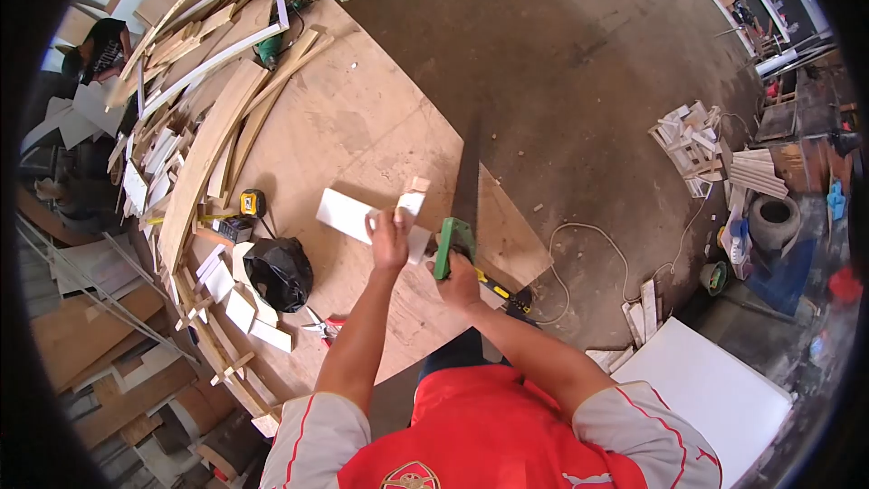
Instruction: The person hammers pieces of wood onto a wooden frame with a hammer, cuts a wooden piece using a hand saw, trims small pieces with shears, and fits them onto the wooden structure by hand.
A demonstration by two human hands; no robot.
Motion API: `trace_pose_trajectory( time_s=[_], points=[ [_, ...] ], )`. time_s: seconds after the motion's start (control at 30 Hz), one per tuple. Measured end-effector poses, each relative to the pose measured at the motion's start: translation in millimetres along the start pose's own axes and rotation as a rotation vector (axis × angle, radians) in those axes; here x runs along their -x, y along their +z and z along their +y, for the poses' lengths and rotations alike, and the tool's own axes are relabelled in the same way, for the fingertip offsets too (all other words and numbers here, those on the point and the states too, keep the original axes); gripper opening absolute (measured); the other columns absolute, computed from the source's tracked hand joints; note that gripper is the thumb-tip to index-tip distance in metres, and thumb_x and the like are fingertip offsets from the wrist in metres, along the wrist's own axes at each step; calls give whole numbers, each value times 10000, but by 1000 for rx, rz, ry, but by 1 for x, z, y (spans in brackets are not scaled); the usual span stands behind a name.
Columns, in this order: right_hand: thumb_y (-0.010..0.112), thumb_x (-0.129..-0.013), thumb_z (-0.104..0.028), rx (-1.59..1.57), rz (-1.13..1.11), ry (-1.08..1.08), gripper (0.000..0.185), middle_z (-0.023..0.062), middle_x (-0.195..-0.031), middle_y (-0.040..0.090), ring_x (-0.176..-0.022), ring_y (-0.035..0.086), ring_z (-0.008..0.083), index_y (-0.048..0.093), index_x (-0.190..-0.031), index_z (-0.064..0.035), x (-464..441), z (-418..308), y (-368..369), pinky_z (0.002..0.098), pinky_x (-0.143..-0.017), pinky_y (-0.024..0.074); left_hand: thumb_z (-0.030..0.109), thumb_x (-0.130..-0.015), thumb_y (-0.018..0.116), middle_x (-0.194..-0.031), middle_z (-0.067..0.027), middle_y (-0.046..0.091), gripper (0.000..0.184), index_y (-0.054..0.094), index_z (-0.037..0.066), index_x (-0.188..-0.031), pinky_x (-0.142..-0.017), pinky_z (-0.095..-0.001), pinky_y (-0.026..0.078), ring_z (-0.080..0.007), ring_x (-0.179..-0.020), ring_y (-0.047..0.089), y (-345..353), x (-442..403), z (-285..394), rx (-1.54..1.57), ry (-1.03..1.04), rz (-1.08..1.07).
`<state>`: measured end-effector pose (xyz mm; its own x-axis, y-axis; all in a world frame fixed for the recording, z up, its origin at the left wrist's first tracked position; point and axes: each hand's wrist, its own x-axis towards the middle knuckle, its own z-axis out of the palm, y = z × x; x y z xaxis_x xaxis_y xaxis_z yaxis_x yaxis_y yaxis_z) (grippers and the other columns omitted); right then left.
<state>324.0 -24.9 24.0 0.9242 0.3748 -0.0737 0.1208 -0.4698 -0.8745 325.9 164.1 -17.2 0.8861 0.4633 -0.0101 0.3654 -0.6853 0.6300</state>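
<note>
My right hand [459, 284] is closed around the green handle of a handsaw [469, 177], whose dark blade points away from me past the right edge of the plywood worktable [362, 127]. A white board [344, 215] lies at a slant on the table, left of the saw handle. My left hand [389, 242] grips the white board with its fingers over the top. A short narrow wood piece [413, 199], white with a bare end, lies across the board at my left fingertips. Whether the saw teeth touch the board cannot be made out.
Near the left edge are a tape measure [253, 203], a black plastic bag [278, 273] and red-handled pliers [328, 328]. Wood strips [213, 163] and a green drill [268, 50] fill the far left. A yellow-black tool [493, 286] lies right; a cable [588, 226] crosses the floor.
</note>
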Motion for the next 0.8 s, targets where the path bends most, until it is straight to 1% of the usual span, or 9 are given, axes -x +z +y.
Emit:
trace_pose_trajectory(
  time_s=[0.03, 0.07, 0.13, 0.17, 0.23, 0.33, 0.43, 0.57, 0.8],
  points=[
    [738, -930, -262, -22, -17, 1, 378, 237, -1006, 671, -956, 652, 440, 652, -1225, -42, -1, 5, 8, 512, -816, 519, 347, -1115, 364, -1034, -161, 641, 395, 616, 44, -1145, -1192, -577, 189, -371, -1107, 598, -7, 1, -3, -8, -47, 19],
    [739, -930, -255, -78, 1, 0, 385, 234, -1002, 674, -949, 656, 442, 652, -1246, -53, 0, 7, 7, 509, -803, 521, 349, -1107, 400, -999, -159, 648, 391, 632, 34, -1091, -1168, -582, 220, -389, -1058, 594, -12, 4, -3, 45, -127, 25],
    [742, -931, -242, -196, 34, -12, 404, 229, -994, 680, -936, 663, 446, 650, -1287, -76, -14, -15, -10, 502, -778, 526, 343, -1088, 458, -967, -164, 666, 379, 660, 25, -1046, -1111, -571, 299, -395, -1001, 596, -25, 3, 13, -111, -137, 55],
    [757, -936, -188, -146, 60, -54, 471, 204, -1081, 722, -969, 726, 359, 631, -1364, -38, -18, -13, -19, 425, -825, 563, 331, -1071, 496, -947, -166, 674, 359, 676, 24, -1028, -1049, -553, 354, -400, -964, 598, -27, 0, 26, -53, -121, 106],
    [752, -942, -175, -116, 79, -69, 464, 212, -1175, 718, -1023, 732, 344, 631, -1365, -28, -35, -7, -42, 402, -838, 571, 304, -1029, 580, -916, -174, 699, 305, 711, 31, -998, -871, -518, 464, -403, -894, 616, -16, -9, 48, 75, -119, 132],
    [757, -937, -175, -38, 118, -53, 485, 216, -1234, 706, -1016, 730, 352, 624, -1380, -30, -84, -1, -87, 415, -853, 566, 317, -1010, 615, -922, -177, 701, 304, 713, 30, -1004, -838, -519, 489, -409, -892, 626, 24, -28, 82, 139, -47, 204],
    [775, -914, -231, -18, 220, -264, 520, 231, -1191, 701, -1036, 694, 412, 622, -1381, -59, -137, 45, -110, 446, -848, 556, 334, -1001, 630, -950, -173, 706, 302, 731, 51, -1027, -845, -525, 496, -399, -921, 634, 84, -52, 98, 46, -124, 145],
    [773, -918, -263, 27, 91, -86, 538, 241, -1194, 700, -1089, 680, 424, 616, -1390, -58, -181, 73, -129, 454, -898, 548, 340, -973, 671, -1018, -138, 693, 262, 774, 112, -1048, -846, -503, 501, -365, -957, 624, 126, -67, 130, -63, -265, 266],
    [773, -905, -298, -26, -45, 146, 513, 236, -1163, 725, -1094, 697, 391, 667, -1348, -62, -229, 96, -107, 438, -929, 543, 403, -892, 749, -907, -48, 619, 259, 814, 248, -1089, -807, -456, 497, -287, -895, 601, 142, -62, 138, -109, -341, 478]
  ],
)
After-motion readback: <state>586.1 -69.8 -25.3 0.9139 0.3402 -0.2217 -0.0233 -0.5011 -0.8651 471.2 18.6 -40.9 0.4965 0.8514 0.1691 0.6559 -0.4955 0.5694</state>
